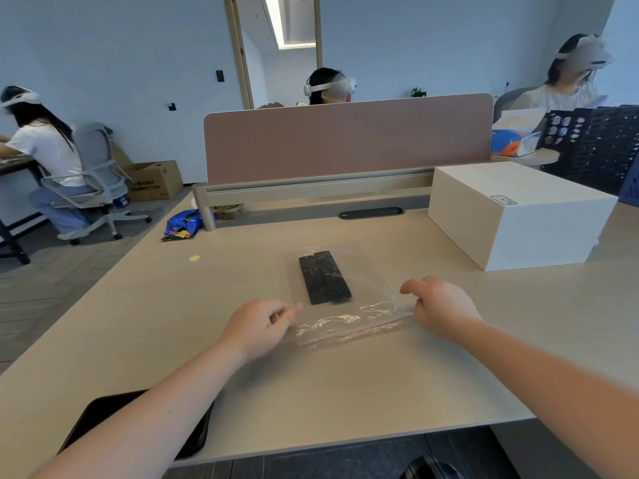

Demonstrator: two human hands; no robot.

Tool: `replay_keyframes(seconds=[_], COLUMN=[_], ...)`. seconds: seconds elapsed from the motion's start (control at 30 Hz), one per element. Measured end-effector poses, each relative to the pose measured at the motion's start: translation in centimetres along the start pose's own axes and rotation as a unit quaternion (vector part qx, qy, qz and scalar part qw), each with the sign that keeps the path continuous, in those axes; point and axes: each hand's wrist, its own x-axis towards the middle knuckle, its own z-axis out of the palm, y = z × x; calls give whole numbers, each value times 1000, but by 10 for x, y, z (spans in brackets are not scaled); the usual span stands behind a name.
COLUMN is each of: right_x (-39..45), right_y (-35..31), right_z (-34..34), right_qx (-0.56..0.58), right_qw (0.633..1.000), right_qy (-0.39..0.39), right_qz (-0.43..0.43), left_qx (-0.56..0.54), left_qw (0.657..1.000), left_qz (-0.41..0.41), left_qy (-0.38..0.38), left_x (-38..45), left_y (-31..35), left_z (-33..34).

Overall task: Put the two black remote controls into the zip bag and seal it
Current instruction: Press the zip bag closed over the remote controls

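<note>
A clear zip bag [349, 318] lies flat on the light wooden table [345, 385], its red zip strip along the near edge. Two black remote controls [324, 277] lie side by side inside it, pointing away from me. My left hand [257, 328] pinches the bag's near left corner. At the near right corner, my right hand [439, 307] grips the bag by the zip strip, index finger raised. Whether the zip is closed along its length I cannot tell.
A big white box [518, 212] stands at the back right. A black tray [138, 423] sits at the near left edge under my forearm. A pink divider panel [345, 140] closes the far side. A blue snack packet [181, 224] lies far left. Three people sit beyond.
</note>
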Motion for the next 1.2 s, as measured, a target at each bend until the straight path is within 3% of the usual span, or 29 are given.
replay_keyframes(seconds=[0.1,0.23,0.53,0.73,0.97,1.2], right_x=[16,41,85,110,133,158], right_y=[-5,-8,-20,-24,4,56], right_z=[5,16,25,37,45,40], right_qx=[84,150,193,238,263,236], right_qw=[992,972,954,938,927,921], right_qy=[9,-64,-101,-111,-24,10], right_qz=[97,169,205,226,267,310], left_qx=[-30,-81,-183,-204,-175,-167], left_qw=[994,972,930,915,933,948], left_qz=[-104,-222,-314,-338,-300,-261], left_qy=[34,12,59,80,96,69], left_x=[19,45,95,110,143,199], left_y=[-2,-6,-12,-10,3,36], left_z=[6,16,37,47,68,96])
